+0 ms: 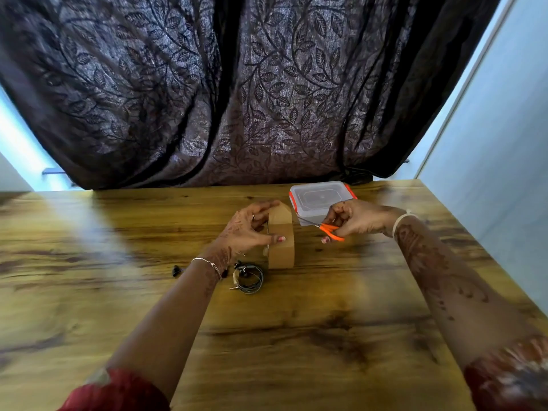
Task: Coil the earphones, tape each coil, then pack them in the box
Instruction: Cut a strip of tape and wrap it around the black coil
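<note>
A brown tape roll [281, 238] stands on edge on the wooden table [296, 336]. My left hand [247, 232] grips the roll, thumb on its outer face and fingers over the top. My right hand [353, 221] holds orange-handled scissors [330, 231], their blades pointing left toward the roll. A coiled black earphone [249, 277] with a gold plug lies just in front of the roll. Another black earbud [177, 271] lies left of my left wrist; its cord is hidden by my arm. The clear plastic box [320, 200] with orange clips sits lidded behind my right hand.
A dark leaf-patterned curtain [237, 99] hangs right behind the table's far edge. A pale wall [504, 143] stands to the right. Bare wood stretches between my forearms and to the left.
</note>
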